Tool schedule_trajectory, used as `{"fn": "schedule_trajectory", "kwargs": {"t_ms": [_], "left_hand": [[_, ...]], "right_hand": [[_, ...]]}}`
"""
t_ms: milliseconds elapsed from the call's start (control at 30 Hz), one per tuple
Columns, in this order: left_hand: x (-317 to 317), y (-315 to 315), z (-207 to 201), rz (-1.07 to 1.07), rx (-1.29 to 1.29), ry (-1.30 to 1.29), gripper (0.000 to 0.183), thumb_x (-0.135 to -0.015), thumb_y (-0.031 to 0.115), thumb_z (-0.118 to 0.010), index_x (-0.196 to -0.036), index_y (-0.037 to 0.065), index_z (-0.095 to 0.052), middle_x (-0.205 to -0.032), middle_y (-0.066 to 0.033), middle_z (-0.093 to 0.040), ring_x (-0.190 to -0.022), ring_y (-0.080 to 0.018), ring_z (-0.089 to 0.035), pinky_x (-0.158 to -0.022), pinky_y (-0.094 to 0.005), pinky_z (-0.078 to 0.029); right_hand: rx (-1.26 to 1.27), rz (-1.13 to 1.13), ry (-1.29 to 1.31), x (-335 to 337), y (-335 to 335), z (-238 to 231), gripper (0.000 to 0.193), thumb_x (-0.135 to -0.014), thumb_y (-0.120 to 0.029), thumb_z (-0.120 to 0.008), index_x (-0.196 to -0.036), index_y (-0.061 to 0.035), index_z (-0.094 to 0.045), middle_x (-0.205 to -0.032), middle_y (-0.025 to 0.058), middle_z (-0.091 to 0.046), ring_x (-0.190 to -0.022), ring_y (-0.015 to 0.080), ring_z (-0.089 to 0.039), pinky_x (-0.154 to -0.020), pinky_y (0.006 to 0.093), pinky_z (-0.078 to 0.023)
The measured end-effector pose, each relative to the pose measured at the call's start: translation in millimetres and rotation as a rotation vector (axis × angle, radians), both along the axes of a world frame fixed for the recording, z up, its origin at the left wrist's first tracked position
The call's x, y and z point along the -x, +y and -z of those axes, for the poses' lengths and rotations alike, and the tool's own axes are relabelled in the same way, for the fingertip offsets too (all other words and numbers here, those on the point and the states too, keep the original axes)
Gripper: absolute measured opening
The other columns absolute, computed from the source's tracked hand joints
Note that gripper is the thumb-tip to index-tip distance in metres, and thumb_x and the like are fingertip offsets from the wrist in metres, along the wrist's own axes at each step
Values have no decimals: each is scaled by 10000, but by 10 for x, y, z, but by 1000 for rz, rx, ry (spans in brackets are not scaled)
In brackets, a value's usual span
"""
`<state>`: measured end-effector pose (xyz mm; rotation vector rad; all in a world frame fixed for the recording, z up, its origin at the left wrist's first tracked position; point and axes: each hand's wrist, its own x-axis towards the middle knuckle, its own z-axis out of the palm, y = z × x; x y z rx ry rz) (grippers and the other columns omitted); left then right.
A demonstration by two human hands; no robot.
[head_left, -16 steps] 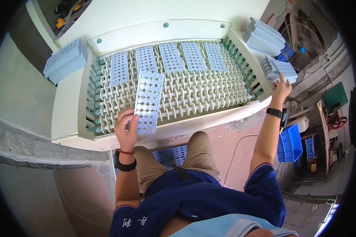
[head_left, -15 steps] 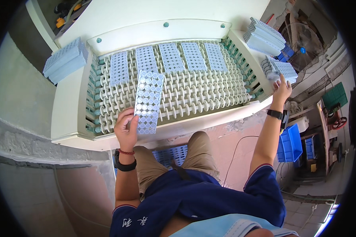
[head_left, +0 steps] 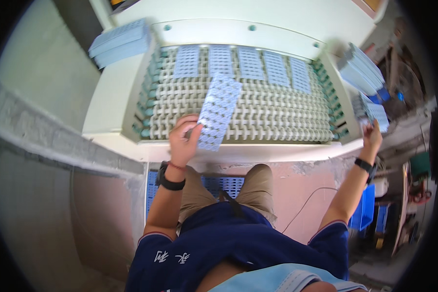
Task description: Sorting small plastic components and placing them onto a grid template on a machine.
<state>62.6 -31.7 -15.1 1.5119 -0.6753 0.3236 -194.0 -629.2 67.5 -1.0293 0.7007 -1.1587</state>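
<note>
A pale-blue patterned panel (head_left: 221,109) is gripped at its lower left edge by the left hand (head_left: 184,141) — it is held tilted over the near part of the roller conveyor (head_left: 282,114). Five similar panels (head_left: 250,64) are lined up across the far rollers. The right hand (head_left: 372,136) is placed at a small stack (head_left: 378,116) — whether anything is pinched there cannot be told through the blur.

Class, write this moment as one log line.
left hand: holding blue panel | right hand: at nearer right-side stack | roller bed: five more panels
</note>
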Motion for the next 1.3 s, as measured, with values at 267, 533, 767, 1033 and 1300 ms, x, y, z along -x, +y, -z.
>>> {"fn": "schedule_trajectory", "kwargs": {"t_ms": [267,533,767,1033,1300], "left_hand": [[30,205,-74,-95,83,275,91,-830,31,-620,-773,-40,-624,-933,-67,-633,-838,-85,-554,-694,-204,-435],[22,506,-335,-783,-713,-384,352,-750,187,-677,-1050,30,-581,-1136,-188,-547,-1068,-337,-491,-910,-456,-387],[177,361,-231,-303,-994,-486,525,-812,437,-581,-1226,120,-514,-1285,-136,-476,-1236,-347,-390,-1014,-521,-285],[131,486,-144,-423,-1020,-420,526,-815,429,-582,-1227,109,-520,-1276,-153,-487,-1219,-361,-406,-1016,-523,-279],[378,331,-382,-372,-800,-394,600,-849,369,-570,-1281,-16,-412,-1296,-215,-442,-1230,-377,-394,-1023,-496,-288]], "right_hand": [[146,-204,-37,43,1840,6,176,-902,-172,-554,-964,-11,-589,-763,48,-592,-558,84,-495,-498,236,-435],[144,-423,45,-220,2929,181,167,-918,-152,-520,-948,-2,-586,-739,44,-585,-485,87,-461,-451,226,-432],[177,-638,53,-354,3295,299,209,-906,-146,-529,-961,43,-596,-738,110,-631,-443,106,-518,-426,239,-492],[123,-703,85,-349,3550,319,222,-893,-128,-540,-996,62,-591,-739,119,-640,-444,128,-549,-402,240,-486],[82,-867,102,-485,3808,354,237,-873,-153,-581,-962,66,-588,-729,116,-634,-454,115,-545,-408,232,-486]]}}
